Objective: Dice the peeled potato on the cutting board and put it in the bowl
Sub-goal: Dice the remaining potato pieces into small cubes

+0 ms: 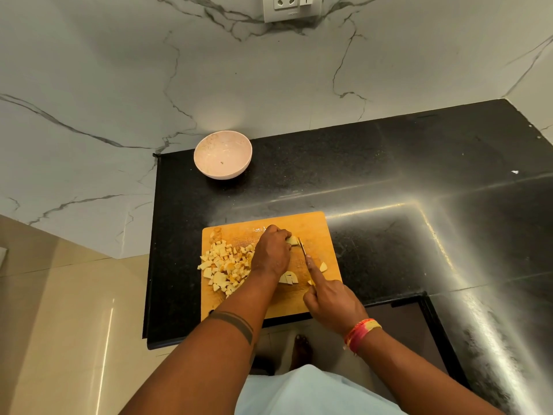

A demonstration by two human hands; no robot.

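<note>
The left hand hides most of the potato piece, the right hand hides the knife handle, and the wall socket is cut off at the top edge.

Black stone counter, L-shaped, speckled, with bright glare streaks. White marble wall with grey veins behind it. White socket plate with a switch at the wall's top edge. Beige floor tiles at left. Small white fleck on the counter, right.
</note>
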